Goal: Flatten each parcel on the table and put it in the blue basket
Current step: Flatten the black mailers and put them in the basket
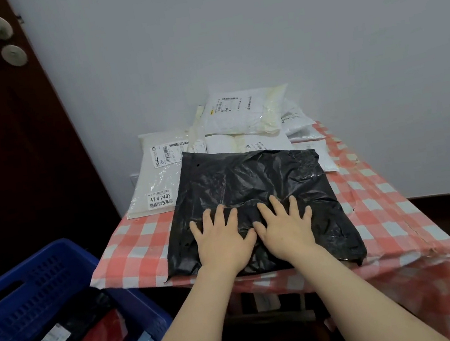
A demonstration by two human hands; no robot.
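Checked table (129, 243): one black parcel (248, 178) under flat left hand (221, 239), right hand (285, 227).

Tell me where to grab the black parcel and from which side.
Probably its two near corners, from the near side: the black parcel lies flat and limp with its near edge at the table's front edge, leaving room to slip under. The left hand and right hand press flat on it.
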